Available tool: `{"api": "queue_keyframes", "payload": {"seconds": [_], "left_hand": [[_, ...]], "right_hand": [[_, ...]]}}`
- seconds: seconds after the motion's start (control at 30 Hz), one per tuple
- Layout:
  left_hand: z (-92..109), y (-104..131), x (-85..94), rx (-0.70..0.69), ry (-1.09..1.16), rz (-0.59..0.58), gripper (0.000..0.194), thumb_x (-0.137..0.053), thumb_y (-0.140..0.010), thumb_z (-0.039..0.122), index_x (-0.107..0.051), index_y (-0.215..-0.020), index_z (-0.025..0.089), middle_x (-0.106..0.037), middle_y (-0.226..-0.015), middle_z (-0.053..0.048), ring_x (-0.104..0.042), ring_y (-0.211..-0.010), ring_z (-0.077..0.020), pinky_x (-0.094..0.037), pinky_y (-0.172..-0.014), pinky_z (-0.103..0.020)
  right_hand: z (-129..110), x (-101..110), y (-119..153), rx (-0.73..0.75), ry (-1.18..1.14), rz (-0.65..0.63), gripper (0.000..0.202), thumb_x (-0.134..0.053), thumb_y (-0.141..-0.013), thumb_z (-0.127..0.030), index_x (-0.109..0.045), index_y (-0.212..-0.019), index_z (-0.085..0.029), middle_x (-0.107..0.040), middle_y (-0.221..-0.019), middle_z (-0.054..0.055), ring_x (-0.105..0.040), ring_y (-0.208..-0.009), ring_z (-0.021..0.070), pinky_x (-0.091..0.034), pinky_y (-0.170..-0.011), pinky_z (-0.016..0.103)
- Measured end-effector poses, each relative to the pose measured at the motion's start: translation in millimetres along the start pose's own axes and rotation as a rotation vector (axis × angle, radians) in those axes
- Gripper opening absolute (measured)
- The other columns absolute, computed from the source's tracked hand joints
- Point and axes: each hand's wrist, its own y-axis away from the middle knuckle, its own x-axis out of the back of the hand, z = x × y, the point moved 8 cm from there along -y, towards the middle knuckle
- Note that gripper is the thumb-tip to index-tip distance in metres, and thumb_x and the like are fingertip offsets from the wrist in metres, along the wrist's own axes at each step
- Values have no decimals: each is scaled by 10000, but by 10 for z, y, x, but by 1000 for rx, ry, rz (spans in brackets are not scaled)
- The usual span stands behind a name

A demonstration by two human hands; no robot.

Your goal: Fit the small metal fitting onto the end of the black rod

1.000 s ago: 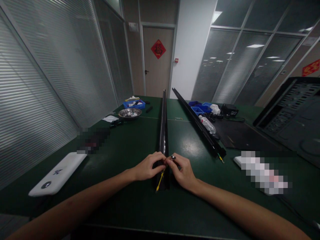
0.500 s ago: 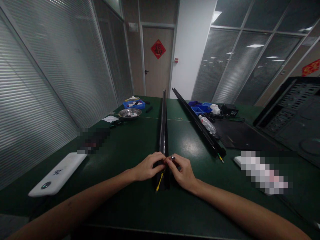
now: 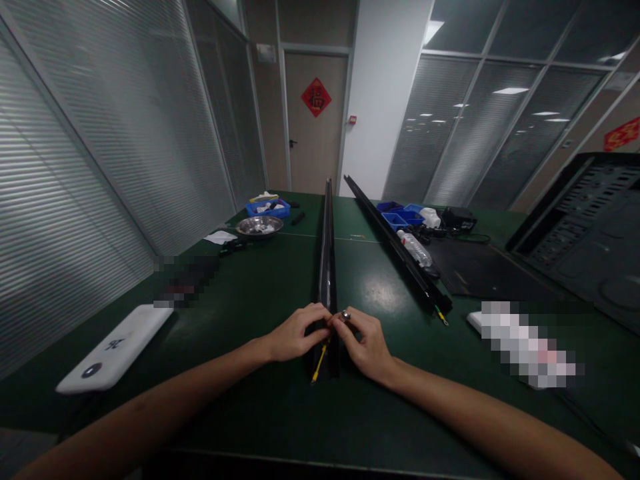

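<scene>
A long black channel [image 3: 327, 267] runs away from me down the middle of the green table, with a yellow wire [image 3: 319, 365] ending in a terminal at its near end. Over that near end, my left hand [image 3: 301, 331] is closed, thumb and fingers pinched together. My right hand [image 3: 364, 343] meets it from the right, its fingertips also pinched and touching the left ones. What sits between the fingertips is too small and hidden to make out. A shiny metal piece [image 3: 346, 315] shows at my right index finger.
A second black channel [image 3: 395, 247] with a green-yellow wire lies to the right, beside a plastic bottle [image 3: 416, 250] and blue bins [image 3: 395, 221]. Left stand a metal bowl [image 3: 259, 227], a blue tray [image 3: 268, 209] and a white device [image 3: 116, 348]. A black panel [image 3: 590, 247] rises far right.
</scene>
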Motion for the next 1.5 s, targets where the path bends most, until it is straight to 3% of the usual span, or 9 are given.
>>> {"api": "queue_keyframes", "payload": {"seconds": [1.5], "left_hand": [[59,22,-18,-52,-85,-42,153,-501,-1030,253,-626,-1079,180,-631,-1055,-82,-572,-997,-231,-481,-915,-354]], "right_hand": [[10,2,15,10,-1,6,249,-534,-1049,-290,-711,-909,-185,-673,-807,48,-635,-715,183,-491,-664,299]]}}
